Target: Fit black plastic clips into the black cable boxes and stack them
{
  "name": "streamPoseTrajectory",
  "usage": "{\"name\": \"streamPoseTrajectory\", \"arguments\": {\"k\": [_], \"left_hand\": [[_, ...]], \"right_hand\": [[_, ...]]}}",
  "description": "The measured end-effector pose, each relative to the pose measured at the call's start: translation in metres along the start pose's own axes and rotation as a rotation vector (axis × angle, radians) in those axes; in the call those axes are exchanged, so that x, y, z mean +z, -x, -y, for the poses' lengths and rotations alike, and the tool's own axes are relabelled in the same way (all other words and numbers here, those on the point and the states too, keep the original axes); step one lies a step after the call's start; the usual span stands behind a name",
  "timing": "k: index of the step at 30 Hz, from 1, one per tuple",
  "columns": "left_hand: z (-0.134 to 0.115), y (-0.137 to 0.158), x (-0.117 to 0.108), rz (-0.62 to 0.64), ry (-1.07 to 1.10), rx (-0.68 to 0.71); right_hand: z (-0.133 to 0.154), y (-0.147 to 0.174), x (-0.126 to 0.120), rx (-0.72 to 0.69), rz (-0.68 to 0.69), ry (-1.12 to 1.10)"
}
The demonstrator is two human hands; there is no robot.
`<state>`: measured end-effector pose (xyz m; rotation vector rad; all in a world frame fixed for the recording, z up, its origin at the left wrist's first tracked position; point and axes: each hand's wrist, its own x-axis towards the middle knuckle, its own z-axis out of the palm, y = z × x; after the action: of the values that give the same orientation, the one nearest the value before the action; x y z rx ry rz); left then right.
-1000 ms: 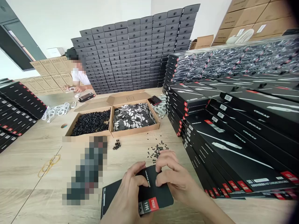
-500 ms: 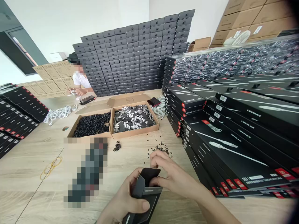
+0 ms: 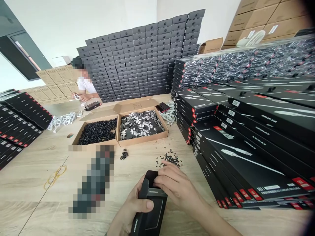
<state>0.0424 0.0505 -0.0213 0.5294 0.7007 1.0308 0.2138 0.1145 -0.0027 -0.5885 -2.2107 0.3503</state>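
Note:
My left hand (image 3: 134, 208) is wrapped round a black packaging box (image 3: 154, 209) with white lettering, its thumb lying across the front. The box is tilted, and its top end stands open with a flap up. At that opening is my right hand (image 3: 174, 183), fingers bent over the edge with the tips partly inside. What those fingertips hold, if anything, is hidden. Just beyond the right hand lies a scatter of tiny black pieces (image 3: 172, 158) on the wooden table (image 3: 123, 177). A small heap of black clips (image 3: 124, 154) lies further left.
Two cardboard trays hold black clips (image 3: 98, 131) and round black-and-white tags (image 3: 142, 124). Stacks of black cable boxes (image 3: 236, 141) crowd the right side. Yellow rubber bands (image 3: 55, 177) and white cables (image 3: 62, 121) lie left. Across the table sits a person (image 3: 86, 87). A blurred patch (image 3: 93, 180) covers something.
My right hand's fingers have come down and together over the box's open end. The box has turned slightly more upright in my left hand.

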Motion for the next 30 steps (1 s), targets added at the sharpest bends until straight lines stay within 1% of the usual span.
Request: {"name": "streamPoseTrajectory", "arguments": {"k": [2,5,9,12,14,15,16,19,20,21,23,25,27,30], "left_hand": [[-0.001,-0.001,-0.003,0.042,-0.014,-0.013],[-0.002,-0.003,-0.008,0.091,-0.06,0.015],[0.0,-0.006,-0.011,0.125,-0.085,0.054],[0.004,-0.01,-0.009,0.097,-0.063,0.09],[0.006,-0.011,-0.01,0.034,-0.042,0.115],[0.006,-0.011,-0.012,-0.013,-0.039,0.121],[0.006,-0.01,-0.016,-0.072,-0.04,0.123],[0.003,0.0,-0.038,-0.293,-0.025,0.132],[0.002,0.006,-0.047,-0.36,0.012,0.14],[0.0,0.012,-0.057,-0.412,0.061,0.152],[-0.003,0.024,-0.073,-0.468,0.152,0.175],[-0.004,0.034,-0.083,-0.485,0.238,0.18],[-0.004,0.042,-0.088,-0.498,0.336,0.15],[-0.005,0.049,-0.088,-0.507,0.476,0.125]], "right_hand": [[-0.002,0.003,0.005,0.054,-0.013,-0.046],[-0.003,0.007,0.01,0.132,-0.068,-0.094],[0.0,0.006,0.009,0.126,-0.103,-0.103],[0.001,0.003,0.008,0.122,-0.041,-0.086],[-0.004,0.003,0.007,0.127,0.052,-0.073],[-0.01,0.004,0.006,0.152,0.089,-0.064],[-0.017,0.006,0.006,0.203,0.116,-0.047],[-0.044,0.013,0.005,0.462,0.185,0.056],[-0.053,0.013,0.006,0.525,0.22,0.085],[-0.059,0.012,0.009,0.557,0.259,0.096],[-0.064,0.002,0.021,0.542,0.318,0.076],[-0.061,-0.017,0.044,0.507,0.341,0.037],[-0.055,-0.041,0.075,0.505,0.345,0.012],[-0.049,-0.074,0.124,0.578,0.296,0.041]]}}
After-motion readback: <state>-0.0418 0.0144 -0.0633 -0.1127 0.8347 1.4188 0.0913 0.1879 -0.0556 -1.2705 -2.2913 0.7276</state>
